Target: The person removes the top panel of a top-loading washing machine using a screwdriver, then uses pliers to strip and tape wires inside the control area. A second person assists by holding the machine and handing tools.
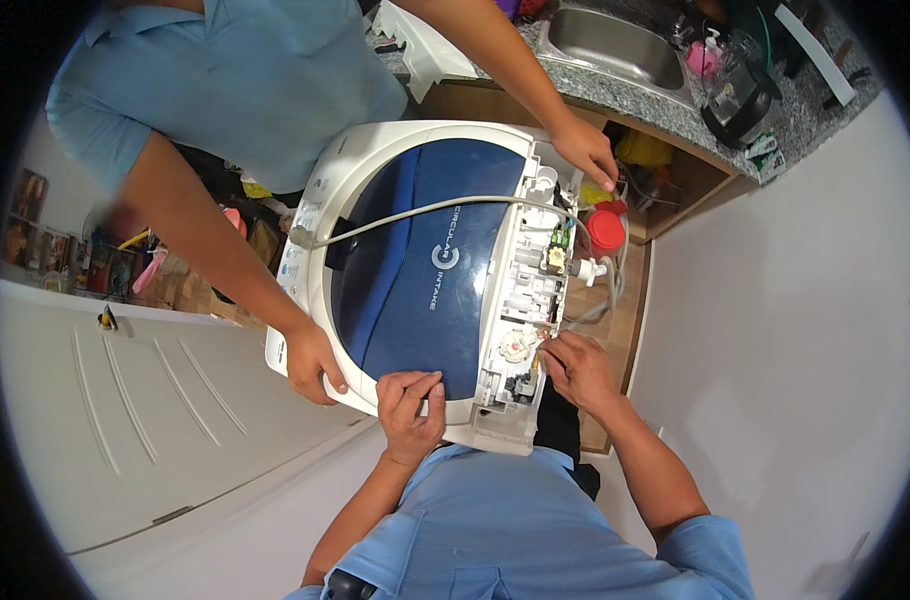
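Observation:
A white top-loading washing machine (305,235) with a dark blue lid (475,270) stands in front of me. Along its right side the rear panel is off, and wires and white valve parts (535,285) show. My left hand (411,415) is closed, its fingers curled over the near rim beside the lid. At the near end of the opened section, my right hand (580,370) pinches something too small to make out, close to a round white part (516,346). A grey power cord (415,212) lies across the lid.
A co-worker in a blue shirt (245,70) leans over from the far left, one hand (315,362) on the machine's front corner, the other (583,150) near its back. A red-capped container (605,230) and hoses sit behind. A granite counter holds a steel sink (615,45).

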Demonstrator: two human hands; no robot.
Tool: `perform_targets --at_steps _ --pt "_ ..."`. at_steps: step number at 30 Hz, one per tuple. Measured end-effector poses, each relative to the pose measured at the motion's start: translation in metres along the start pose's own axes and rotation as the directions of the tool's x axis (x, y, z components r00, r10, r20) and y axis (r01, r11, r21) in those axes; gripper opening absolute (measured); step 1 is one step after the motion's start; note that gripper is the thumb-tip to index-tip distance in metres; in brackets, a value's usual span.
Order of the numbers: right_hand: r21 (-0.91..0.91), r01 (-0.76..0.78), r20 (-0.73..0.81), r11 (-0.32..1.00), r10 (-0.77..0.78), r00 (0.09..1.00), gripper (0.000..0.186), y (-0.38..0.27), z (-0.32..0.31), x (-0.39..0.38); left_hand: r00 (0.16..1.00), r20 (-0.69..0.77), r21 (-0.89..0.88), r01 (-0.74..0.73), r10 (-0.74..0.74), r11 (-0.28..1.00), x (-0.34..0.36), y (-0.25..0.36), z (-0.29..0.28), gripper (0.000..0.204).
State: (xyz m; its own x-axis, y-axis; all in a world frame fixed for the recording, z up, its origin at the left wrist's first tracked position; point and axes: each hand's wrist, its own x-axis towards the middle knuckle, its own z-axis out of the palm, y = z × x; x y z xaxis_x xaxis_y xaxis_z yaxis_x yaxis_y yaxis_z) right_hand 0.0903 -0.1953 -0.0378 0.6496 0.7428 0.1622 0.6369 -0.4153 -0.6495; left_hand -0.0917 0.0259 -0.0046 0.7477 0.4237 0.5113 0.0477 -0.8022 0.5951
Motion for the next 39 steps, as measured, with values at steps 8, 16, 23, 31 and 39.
perform_targets --at_steps 8,16,23,31,39 --pt "0.154 -0.086 -0.098 0.984 0.102 0.99 0.032 0.005 -0.01 -0.004 0.999 0.031 0.018 0.037 -0.037 0.999 -0.004 -0.001 0.004 0.019" --pt "0.961 -0.035 -0.198 0.275 0.769 0.608 0.035 0.02 -0.144 -0.04 0.958 0.28 -0.078 -0.037 0.058 0.996 0.04 0.017 -0.003 0.016" --pt "0.879 -0.457 0.111 0.135 0.875 0.472 0.037 0.049 -0.099 -0.11 0.88 0.414 -0.102 -0.208 0.232 0.973 0.084 0.034 0.027 0.012" --pt "0.832 -0.548 0.181 0.087 0.891 0.416 0.032 0.057 -0.066 -0.151 0.875 0.437 -0.058 -0.206 0.21 0.977 0.088 0.032 0.036 0.012" --pt "0.796 -0.602 0.217 0.053 0.905 0.366 0.028 0.05 -0.059 -0.147 0.929 0.341 -0.007 -0.149 0.142 0.989 0.104 0.022 0.032 0.016"
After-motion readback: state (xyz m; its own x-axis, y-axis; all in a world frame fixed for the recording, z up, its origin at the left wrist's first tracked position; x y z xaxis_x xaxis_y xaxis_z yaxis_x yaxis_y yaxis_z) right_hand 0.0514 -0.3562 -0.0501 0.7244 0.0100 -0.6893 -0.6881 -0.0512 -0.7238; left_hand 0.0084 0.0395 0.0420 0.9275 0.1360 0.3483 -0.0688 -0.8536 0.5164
